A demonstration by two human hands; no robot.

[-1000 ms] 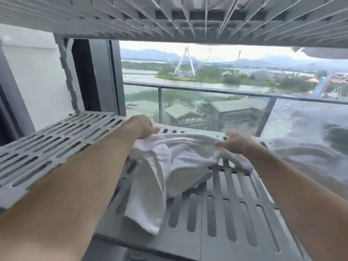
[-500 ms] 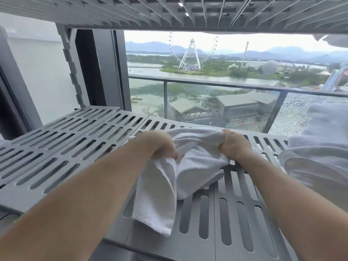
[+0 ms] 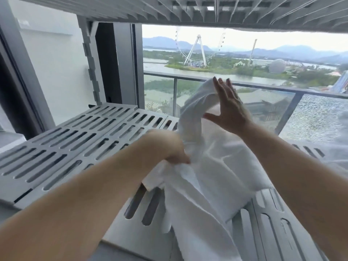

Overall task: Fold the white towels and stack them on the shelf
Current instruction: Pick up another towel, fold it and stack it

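A white towel lies crumpled on the grey slotted shelf, its lower part hanging over the front edge. My left hand is closed on a bunch of the towel near its left side. My right hand is raised above the shelf with fingers spread, palm against a lifted strip of the towel that arches up from the pile. I cannot tell whether the right hand grips that strip or only pushes it.
Another slotted shelf hangs close overhead. A grey upright post stands at the back left. Behind the shelf is a glass balcony railing. More white fabric shows at the right edge.
My right hand has let go of the bunched towel and risen with fingers spread, lifting a strip of towel. The left hand has pulled its bunch nearer. The towel hangs further over the front edge.
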